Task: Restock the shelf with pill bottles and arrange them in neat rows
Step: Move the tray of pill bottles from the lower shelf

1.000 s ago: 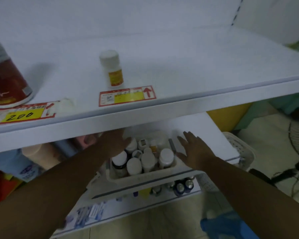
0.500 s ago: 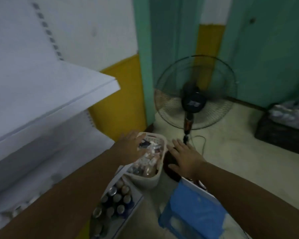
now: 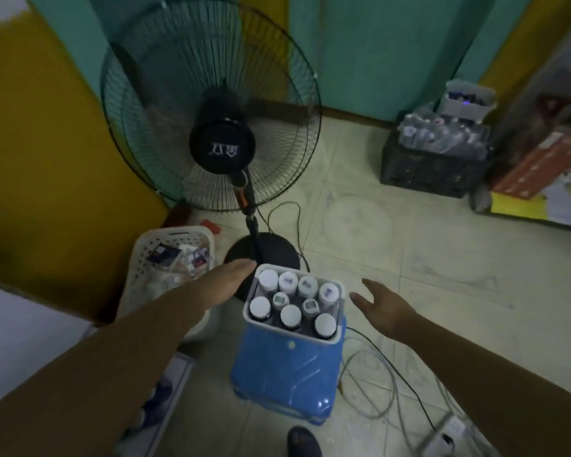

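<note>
The white plastic tray [image 3: 246,313] of white-capped pill bottles [image 3: 291,313] had moved from shelf to blue plastic stool [image 3: 284,374]; left hand [image 3: 225,286] and right hand [image 3: 384,306] flanked it, fingers extended, empty. Restocking next probably called for gripping one bottle

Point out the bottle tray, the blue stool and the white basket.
bottle tray [image 3: 339,315]: head view, right rim.
blue stool [image 3: 287,371]: head view, front face.
white basket [image 3: 142,262]: head view, perforated left wall.
</note>
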### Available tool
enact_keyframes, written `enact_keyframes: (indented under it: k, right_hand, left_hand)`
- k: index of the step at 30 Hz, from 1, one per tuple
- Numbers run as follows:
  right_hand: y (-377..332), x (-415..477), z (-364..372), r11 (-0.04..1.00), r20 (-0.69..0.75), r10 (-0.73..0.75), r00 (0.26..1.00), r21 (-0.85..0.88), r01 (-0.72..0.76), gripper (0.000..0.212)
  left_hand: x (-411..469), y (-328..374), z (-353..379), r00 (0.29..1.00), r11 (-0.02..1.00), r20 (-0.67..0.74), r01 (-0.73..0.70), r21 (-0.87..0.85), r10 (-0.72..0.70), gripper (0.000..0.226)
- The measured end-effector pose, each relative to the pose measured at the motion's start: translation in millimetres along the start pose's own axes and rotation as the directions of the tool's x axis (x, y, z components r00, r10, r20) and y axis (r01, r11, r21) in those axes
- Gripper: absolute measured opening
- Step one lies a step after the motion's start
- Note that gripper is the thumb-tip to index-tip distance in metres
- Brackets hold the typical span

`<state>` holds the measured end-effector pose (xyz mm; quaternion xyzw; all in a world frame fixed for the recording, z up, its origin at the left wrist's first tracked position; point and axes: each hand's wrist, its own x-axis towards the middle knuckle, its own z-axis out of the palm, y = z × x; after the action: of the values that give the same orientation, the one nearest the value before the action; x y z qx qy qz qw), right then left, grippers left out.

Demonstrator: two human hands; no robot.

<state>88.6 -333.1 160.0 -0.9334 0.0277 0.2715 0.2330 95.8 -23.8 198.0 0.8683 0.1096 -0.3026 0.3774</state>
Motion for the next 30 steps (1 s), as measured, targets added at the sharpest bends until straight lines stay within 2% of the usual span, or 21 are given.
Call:
enact_keyframes:
  k: [2, 6, 12, 16, 20, 24, 27, 30]
  right_hand:
    - [7, 25, 19, 0.989, 0.044, 0.075, 0.996, 0.123, -0.080, 0.066]
    - [23, 74, 64, 0.948, 0.111, 0.170, 0.979, 0.253, -0.193, 0.065]
    - [35, 119, 123, 0.849, 0.109, 0.245, 0.963, 0.456, -0.268, 0.042]
    - [36, 129, 145, 0.724, 0.118, 0.271, 0.955, 0.629, -0.283, 0.053]
    - [38, 135, 152, 0.730, 0.085, 0.319, 0.944, 0.613, -0.302, 0.058]
    - [35, 127, 144, 0.803, 0.057, 0.327, 0.943, 0.510, -0.309, 0.049]
    - [17, 115, 129, 0.875, 0.033, 0.240, 0.970, 0.425, -0.231, 0.045]
    - [-21, 98, 97, 0.950, 0.003, 0.077, 0.997, 0.304, -0.074, 0.045]
  left_hand:
    - [28, -6, 12, 0.999, 0.978, 0.015, 0.051, -0.203, -0.048, 0.053]
    - [79, -23, 40, 0.984, 0.898, 0.028, 0.169, -0.405, -0.173, 0.061]
    - [139, -63, 75, 0.973, 0.906, -0.025, 0.204, -0.370, -0.230, 0.063]
    - [165, -76, 97, 0.958, 0.907, -0.038, 0.257, -0.335, -0.285, 0.067]
    - [168, -77, 111, 0.956, 0.907, -0.125, 0.206, -0.367, -0.267, 0.060]
    - [141, -74, 106, 0.944, 0.868, -0.140, 0.210, -0.449, -0.300, 0.048]
    - [105, -75, 90, 0.926, 0.823, -0.120, 0.253, -0.508, -0.359, 0.057]
    - [54, -77, 58, 0.901, 0.755, -0.146, 0.244, -0.608, -0.409, 0.051]
